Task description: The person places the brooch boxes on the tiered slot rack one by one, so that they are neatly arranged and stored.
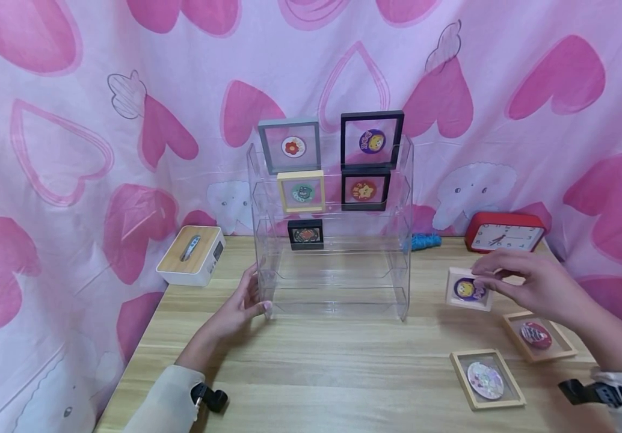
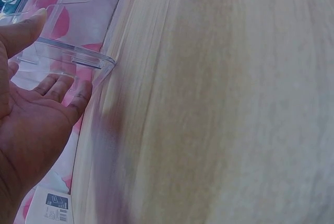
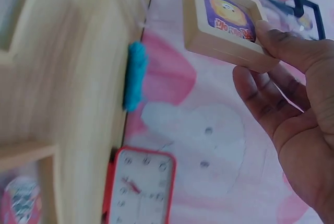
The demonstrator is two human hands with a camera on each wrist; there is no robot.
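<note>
Fingers of the right hand (image 1: 535, 282) pinch the pale frame (image 1: 464, 290). The clear rack (image 1: 338, 308) stands left of them, nearer the left hand (image 1: 239, 308), whose fingers are loosely parted.

Eight frames (image 1: 465, 288), one rack (image 1: 338, 305), one clock (image 1: 508, 236), one box (image 1: 189, 255), one blue bundle (image 1: 424, 242) — plus two hands (image 1: 533, 282) — appear at one table (image 1: 338, 373).

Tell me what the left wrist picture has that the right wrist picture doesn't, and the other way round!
Only the left wrist view shows the left hand and a white box.

Only the right wrist view shows the right hand pinching a small light frame, the red clock and the blue bundle.

Both show the table, the pink-and-white curtain and part of the clear rack.
</note>
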